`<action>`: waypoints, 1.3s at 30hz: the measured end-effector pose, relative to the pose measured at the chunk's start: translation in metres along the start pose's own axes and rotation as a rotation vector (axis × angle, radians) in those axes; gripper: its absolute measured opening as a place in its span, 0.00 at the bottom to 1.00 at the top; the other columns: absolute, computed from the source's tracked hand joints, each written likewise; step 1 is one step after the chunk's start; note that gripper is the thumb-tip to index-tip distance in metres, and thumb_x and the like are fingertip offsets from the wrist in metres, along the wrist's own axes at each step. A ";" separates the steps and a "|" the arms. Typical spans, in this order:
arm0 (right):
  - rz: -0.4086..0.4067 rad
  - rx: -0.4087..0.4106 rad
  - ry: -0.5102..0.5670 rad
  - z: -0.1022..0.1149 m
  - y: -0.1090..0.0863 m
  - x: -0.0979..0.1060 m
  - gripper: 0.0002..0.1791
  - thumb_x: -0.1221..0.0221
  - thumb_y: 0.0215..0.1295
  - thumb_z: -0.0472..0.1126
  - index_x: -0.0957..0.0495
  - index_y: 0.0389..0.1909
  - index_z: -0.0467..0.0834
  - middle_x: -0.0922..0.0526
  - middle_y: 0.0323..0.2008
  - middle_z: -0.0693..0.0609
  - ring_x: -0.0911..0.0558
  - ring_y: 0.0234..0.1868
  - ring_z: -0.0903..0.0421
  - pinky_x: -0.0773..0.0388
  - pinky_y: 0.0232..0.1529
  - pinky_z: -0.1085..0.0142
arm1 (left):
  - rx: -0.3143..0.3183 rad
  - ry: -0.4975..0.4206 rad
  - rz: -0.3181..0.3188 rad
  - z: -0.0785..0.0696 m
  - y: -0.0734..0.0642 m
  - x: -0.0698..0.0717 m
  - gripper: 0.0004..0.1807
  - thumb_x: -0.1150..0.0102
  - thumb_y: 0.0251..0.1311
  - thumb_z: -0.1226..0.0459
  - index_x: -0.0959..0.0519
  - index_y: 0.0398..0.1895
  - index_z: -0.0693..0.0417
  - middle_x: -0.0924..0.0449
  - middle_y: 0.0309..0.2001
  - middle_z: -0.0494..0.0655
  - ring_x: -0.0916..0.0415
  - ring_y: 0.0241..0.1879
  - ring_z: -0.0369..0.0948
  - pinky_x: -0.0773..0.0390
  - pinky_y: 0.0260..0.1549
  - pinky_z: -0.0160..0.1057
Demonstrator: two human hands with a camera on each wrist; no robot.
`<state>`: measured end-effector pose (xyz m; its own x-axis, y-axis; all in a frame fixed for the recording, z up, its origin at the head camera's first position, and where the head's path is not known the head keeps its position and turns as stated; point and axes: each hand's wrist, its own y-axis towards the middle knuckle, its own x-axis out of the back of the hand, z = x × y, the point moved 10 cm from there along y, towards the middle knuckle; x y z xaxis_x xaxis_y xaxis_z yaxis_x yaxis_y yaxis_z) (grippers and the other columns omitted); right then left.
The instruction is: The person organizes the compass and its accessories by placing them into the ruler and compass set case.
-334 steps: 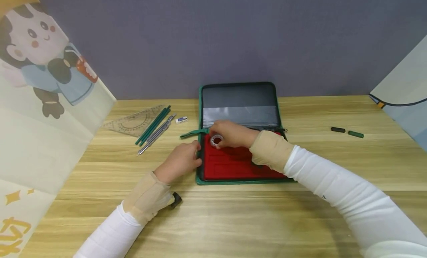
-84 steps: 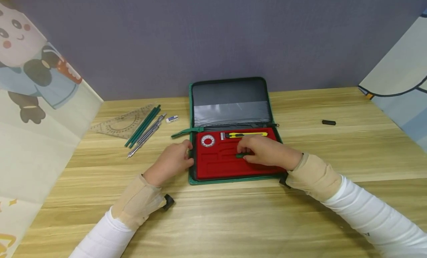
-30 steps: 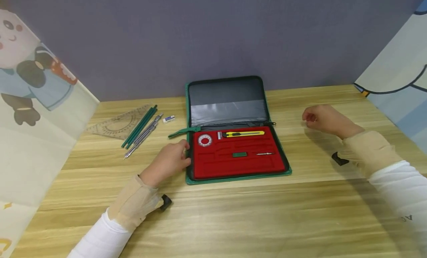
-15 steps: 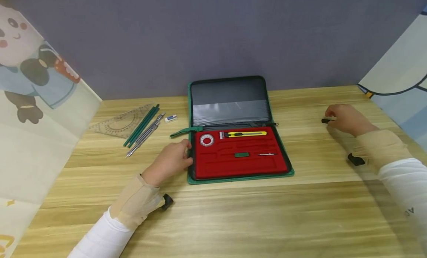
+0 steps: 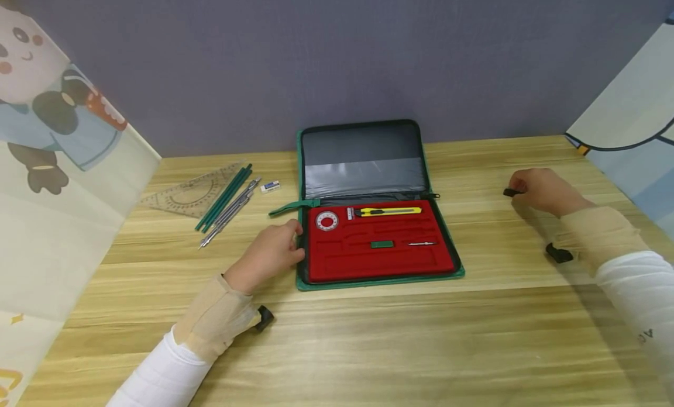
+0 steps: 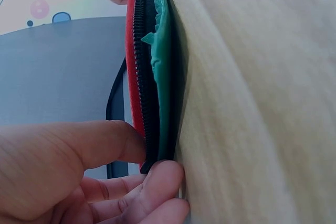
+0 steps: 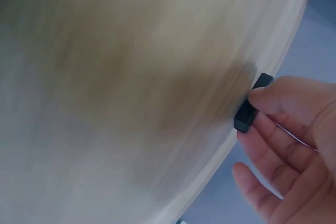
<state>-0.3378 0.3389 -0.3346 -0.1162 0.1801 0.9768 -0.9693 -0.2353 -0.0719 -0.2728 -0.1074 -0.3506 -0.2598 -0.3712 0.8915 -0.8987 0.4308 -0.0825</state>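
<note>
My left hand point(image 5: 265, 255) pinches the left edge of an open green zip case point(image 5: 381, 283); in the left wrist view the thumb lies over the zipper point(image 6: 139, 51) and the fingertips under the rim. On the right, my right hand point(image 5: 550, 190) pinches a small black oblong box point(image 7: 253, 103) between thumb and fingers, close over the table. The case's red moulded insert point(image 5: 379, 265) holds a white ring-shaped dial point(image 5: 327, 221), a yellow utility knife point(image 5: 392, 211), a small green box point(image 5: 381, 244) and a thin silver pen-like piece point(image 5: 422, 244).
Left of the case lie a transparent set square point(image 5: 179, 199), green pencils point(image 5: 223, 197), silver compasses point(image 5: 231, 213) and a white eraser point(image 5: 271, 186). A green strap point(image 5: 292, 207) sticks out leftward. Behind the raised lid point(image 5: 363, 144) stands a grey partition point(image 5: 358, 56).
The green box went from the table's right side into the red insert under my right hand. That hand then moved right and picked up the black box. My left hand stays at the case's edge.
</note>
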 end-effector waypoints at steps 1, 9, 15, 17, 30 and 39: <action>-0.002 0.001 0.003 0.002 0.000 0.000 0.10 0.38 0.50 0.31 0.23 0.34 0.33 0.19 0.29 0.40 0.21 0.33 0.42 0.27 0.37 0.47 | 0.000 0.000 -0.001 0.000 0.000 0.000 0.18 0.41 0.53 0.67 0.29 0.47 0.64 0.27 0.20 0.42 0.32 0.20 0.37 0.31 0.25 0.36; -0.028 0.015 0.058 0.029 0.002 -0.001 0.12 0.37 0.52 0.33 0.24 0.36 0.32 0.19 0.31 0.40 0.21 0.32 0.45 0.27 0.33 0.51 | 0.005 0.000 -0.002 0.001 -0.001 -0.001 0.18 0.41 0.53 0.67 0.29 0.47 0.64 0.27 0.20 0.42 0.33 0.20 0.37 0.32 0.24 0.36; -0.054 0.079 0.072 0.064 0.006 -0.001 0.09 0.38 0.52 0.31 0.22 0.35 0.33 0.19 0.28 0.44 0.21 0.29 0.50 0.26 0.30 0.57 | 0.009 -0.001 0.001 0.002 -0.001 -0.001 0.18 0.41 0.54 0.67 0.29 0.47 0.64 0.28 0.20 0.42 0.33 0.20 0.38 0.32 0.24 0.36; -0.060 0.101 0.078 0.078 0.006 0.000 0.08 0.39 0.52 0.30 0.22 0.35 0.34 0.18 0.27 0.46 0.22 0.28 0.52 0.27 0.29 0.58 | 0.013 -0.001 0.004 0.002 -0.001 -0.001 0.18 0.41 0.54 0.67 0.29 0.47 0.64 0.28 0.20 0.42 0.33 0.20 0.38 0.32 0.24 0.36; -0.054 0.229 0.110 0.154 0.001 -0.003 0.08 0.37 0.51 0.29 0.20 0.34 0.36 0.17 0.31 0.47 0.22 0.29 0.55 0.25 0.31 0.59 | 0.042 0.007 0.021 0.004 0.001 -0.002 0.19 0.42 0.55 0.66 0.30 0.49 0.63 0.29 0.20 0.43 0.34 0.19 0.38 0.33 0.24 0.35; -0.030 0.316 0.135 0.200 -0.002 -0.014 0.08 0.36 0.51 0.29 0.19 0.34 0.37 0.19 0.28 0.51 0.23 0.28 0.57 0.25 0.32 0.61 | 0.040 0.002 0.024 0.003 0.002 -0.003 0.19 0.42 0.56 0.66 0.30 0.49 0.64 0.29 0.20 0.43 0.34 0.19 0.38 0.33 0.23 0.35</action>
<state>-0.2907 0.1463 -0.3075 -0.1368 0.3108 0.9406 -0.8601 -0.5084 0.0428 -0.2746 -0.1082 -0.3543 -0.2811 -0.3592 0.8899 -0.9054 0.4068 -0.1217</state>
